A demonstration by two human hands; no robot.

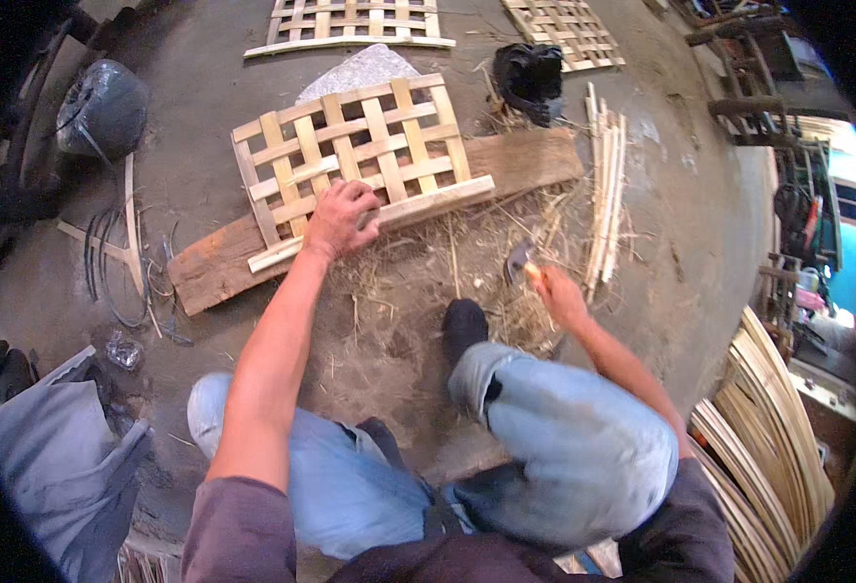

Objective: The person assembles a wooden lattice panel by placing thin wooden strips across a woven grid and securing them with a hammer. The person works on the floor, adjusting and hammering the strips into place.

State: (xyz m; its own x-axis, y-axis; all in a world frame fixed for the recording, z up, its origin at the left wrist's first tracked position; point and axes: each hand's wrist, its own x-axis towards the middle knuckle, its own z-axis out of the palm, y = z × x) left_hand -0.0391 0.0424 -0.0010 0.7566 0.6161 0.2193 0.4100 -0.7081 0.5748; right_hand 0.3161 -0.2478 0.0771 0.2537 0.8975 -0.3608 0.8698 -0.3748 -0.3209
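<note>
A woven panel of pale, flat wood or bamboo strips (376, 121) leans over a thick, weathered plank (216, 270) on the ground, its near edge lined by a straight batten (438, 202). My left hand (342, 220) rests at that near edge, fingers bent and drawn together. Whatever its fingertips pinch is too small to make out. In my right hand (561, 297) is a hammer (520, 260) with a dark head and a yellow-orange handle. I hold it low over the straw-littered ground, to the right of the panel and apart from it.
Two more woven panels (350, 42) (566, 31) lie farther off. A pale stone slab (365, 68) sits behind the panel, a black plastic bag (528, 83) beyond the plank. Thin sticks (604, 194) lie at right; bundled strips (768, 437) stand lower right. A wrapped bundle (103, 109) sits at left.
</note>
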